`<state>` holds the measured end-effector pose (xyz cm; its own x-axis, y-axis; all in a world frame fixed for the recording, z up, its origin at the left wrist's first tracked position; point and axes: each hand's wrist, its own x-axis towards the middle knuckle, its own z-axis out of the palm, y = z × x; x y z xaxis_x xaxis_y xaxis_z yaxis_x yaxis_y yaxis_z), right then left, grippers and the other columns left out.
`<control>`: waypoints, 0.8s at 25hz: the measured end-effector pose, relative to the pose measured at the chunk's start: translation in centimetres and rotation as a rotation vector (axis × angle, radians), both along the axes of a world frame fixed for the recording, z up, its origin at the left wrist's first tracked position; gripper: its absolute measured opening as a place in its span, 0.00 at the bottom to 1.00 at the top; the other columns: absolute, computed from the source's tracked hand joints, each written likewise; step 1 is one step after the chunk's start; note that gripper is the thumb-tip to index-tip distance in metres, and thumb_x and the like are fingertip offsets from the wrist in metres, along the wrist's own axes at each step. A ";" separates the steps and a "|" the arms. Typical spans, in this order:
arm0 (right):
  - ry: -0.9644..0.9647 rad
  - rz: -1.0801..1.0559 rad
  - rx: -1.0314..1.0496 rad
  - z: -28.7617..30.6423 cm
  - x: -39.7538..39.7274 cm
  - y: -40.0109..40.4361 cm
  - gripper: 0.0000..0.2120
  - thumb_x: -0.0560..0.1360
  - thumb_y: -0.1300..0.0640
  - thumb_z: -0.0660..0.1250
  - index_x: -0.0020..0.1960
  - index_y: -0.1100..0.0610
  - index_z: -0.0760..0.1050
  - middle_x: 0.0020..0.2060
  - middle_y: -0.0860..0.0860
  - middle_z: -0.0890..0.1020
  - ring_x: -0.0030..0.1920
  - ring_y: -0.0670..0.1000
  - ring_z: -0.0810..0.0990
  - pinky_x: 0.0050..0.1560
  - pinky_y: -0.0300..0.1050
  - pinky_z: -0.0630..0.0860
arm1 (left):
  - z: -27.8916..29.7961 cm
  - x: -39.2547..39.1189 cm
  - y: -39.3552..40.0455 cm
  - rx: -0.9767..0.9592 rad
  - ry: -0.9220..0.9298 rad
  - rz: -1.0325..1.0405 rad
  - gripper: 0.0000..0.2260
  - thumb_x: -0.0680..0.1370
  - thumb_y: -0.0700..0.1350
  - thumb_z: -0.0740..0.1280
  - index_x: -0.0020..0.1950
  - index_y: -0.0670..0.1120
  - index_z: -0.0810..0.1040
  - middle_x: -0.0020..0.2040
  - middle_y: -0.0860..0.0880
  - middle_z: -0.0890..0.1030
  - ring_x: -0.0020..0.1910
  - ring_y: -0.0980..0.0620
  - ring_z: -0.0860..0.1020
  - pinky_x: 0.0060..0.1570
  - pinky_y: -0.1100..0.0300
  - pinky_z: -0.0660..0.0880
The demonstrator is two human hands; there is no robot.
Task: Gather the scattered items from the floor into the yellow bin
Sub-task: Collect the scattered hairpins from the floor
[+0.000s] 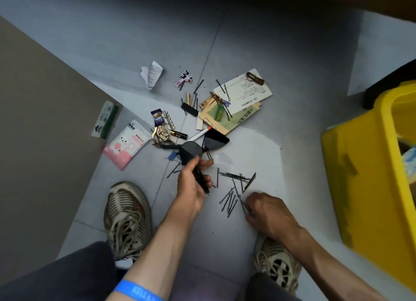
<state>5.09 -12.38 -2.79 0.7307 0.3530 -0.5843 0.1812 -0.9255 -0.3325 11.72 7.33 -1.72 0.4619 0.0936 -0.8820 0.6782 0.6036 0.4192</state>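
My left hand (193,183) grips a bundle of black hairpins (201,180) above the grey floor. My right hand (265,212) is down on the floor and pinches a loose hairpin (242,202). Several more black hairpins (234,188) lie scattered between my hands. The yellow bin (364,165) stands at the right. Further out lie black sunglasses (202,146), a green lighter (219,112), a battery (179,134), a pen (200,134), paper cards (244,93), a pink tissue pack (126,144) and a crumpled receipt (152,74).
My two shoes (127,219) are planted on the floor either side of my arms. A brown cabinet side (45,131) rises at the left, with a green-and-white box (105,119) against it. A dark object (382,86) sits behind the bin.
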 end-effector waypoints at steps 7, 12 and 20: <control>-0.071 -0.035 0.073 0.1 1.4 0.7 0.09 0.74 0.45 0.62 0.43 0.51 0.69 0.46 0.48 0.79 0.48 0.53 0.77 0.44 0.45 0.70 | -0.7 -4.5 1.0 0.198 0.090 0.050 0.14 0.78 0.48 0.65 0.34 0.46 0.80 0.37 0.45 0.83 0.21 0.53 0.68 0.24 0.61 0.63; -0.060 0.094 -0.092 -0.5 -0.7 1.2 0.08 0.74 0.52 0.59 0.48 0.54 0.73 0.49 0.52 0.81 0.50 0.56 0.78 0.45 0.48 0.73 | -1.7 -4.9 0.0 0.531 0.132 -0.071 0.15 0.81 0.49 0.62 0.45 0.40 0.83 0.26 0.51 0.75 0.19 0.55 0.64 0.20 0.67 0.59; -0.314 -0.574 -0.071 -0.8 1.4 1.4 0.19 0.75 0.41 0.66 0.53 0.56 0.75 0.47 0.55 0.79 0.45 0.58 0.79 0.39 0.47 0.73 | -0.8 -2.9 -1.2 0.374 0.035 -0.165 0.11 0.81 0.45 0.62 0.45 0.44 0.81 0.35 0.49 0.84 0.19 0.55 0.66 0.22 0.64 0.64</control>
